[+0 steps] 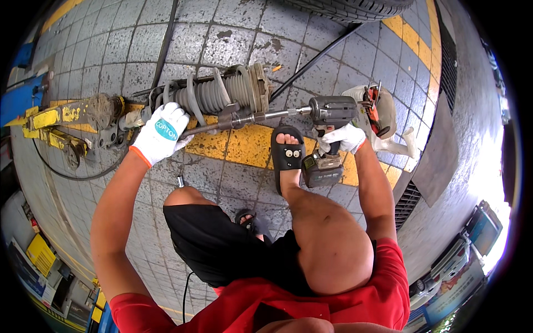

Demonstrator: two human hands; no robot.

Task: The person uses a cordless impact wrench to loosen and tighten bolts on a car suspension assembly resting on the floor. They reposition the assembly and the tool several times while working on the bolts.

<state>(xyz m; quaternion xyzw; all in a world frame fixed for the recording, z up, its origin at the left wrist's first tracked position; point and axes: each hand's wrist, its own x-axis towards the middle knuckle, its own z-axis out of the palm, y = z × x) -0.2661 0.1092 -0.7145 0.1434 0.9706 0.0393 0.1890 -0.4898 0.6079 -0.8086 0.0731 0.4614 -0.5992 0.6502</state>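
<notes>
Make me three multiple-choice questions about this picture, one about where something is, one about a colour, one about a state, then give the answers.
1. Where does the strut lie?
A. on a bench
B. on the tiled floor
C. in a box

2. What colour are the gloves on both hands?
A. white
B. black
C. blue

3. What is the right hand doing?
A. hanging free
B. gripping the impact wrench
C. resting on a knee

Answers:
1 B, the strut lies across the grey floor and its yellow line.
2 A, the left hand and the right hand both wear white gloves with orange cuffs.
3 B, its fingers close round the handle of the wrench, whose long extension reaches the strut.
</notes>
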